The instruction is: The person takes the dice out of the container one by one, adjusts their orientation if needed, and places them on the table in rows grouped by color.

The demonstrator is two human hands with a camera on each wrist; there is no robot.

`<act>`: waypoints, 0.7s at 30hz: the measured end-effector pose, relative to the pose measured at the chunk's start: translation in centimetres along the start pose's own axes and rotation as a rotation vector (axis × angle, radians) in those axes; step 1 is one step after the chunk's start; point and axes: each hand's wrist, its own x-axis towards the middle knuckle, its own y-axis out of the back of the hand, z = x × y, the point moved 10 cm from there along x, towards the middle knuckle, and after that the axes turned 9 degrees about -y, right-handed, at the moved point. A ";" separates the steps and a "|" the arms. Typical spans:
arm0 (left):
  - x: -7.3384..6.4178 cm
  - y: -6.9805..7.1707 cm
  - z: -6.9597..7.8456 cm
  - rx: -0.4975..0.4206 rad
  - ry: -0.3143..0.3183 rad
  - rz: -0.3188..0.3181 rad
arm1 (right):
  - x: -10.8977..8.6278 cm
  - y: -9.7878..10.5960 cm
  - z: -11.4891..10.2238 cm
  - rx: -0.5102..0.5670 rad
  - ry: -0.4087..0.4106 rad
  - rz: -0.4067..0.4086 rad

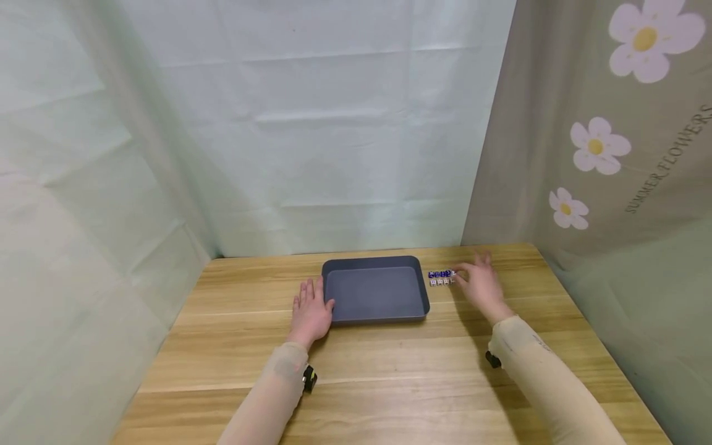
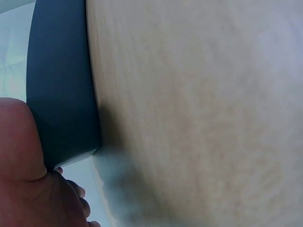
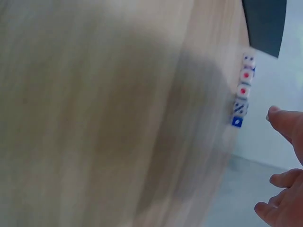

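Observation:
My left hand (image 1: 313, 314) rests at the left side of a dark grey rectangular tray (image 1: 375, 321), fingers straight along its edge and thumb at the rim. In the left wrist view that thumb (image 2: 19, 142) lies against the tray's outer wall (image 2: 61, 85). My right hand (image 1: 483, 285) hovers at the right end of two short rows of small dice, with thumb and forefinger close to the end dice. Blue dice (image 1: 439, 274) form the far row and white dice (image 1: 439, 282) the near one. The right wrist view shows the thumb tip (image 3: 279, 116) apart from the blue end die (image 3: 237, 122).
The tray and dice stand toward the back of a wooden table (image 1: 378, 383). A pale curtain (image 1: 334, 123) hangs behind the table, and a flower-printed curtain (image 1: 595, 93) hangs on the right.

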 end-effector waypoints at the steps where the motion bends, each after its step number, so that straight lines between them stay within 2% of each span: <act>1: -0.1 0.2 0.2 0.001 -0.001 0.006 | 0.0 -0.1 0.4 0.000 -0.008 -0.003; 9: -0.1 0.1 -0.1 -0.007 -0.025 0.033 | -0.2 -0.4 1.9 -0.050 -0.028 -0.007; 16: -0.6 0.5 0.6 0.009 0.001 0.024 | -0.2 -1.0 2.5 -0.062 -0.049 -0.028; 21: -0.3 0.4 0.4 0.040 0.010 0.022 | 0.2 -1.0 2.3 -0.072 -0.049 -0.016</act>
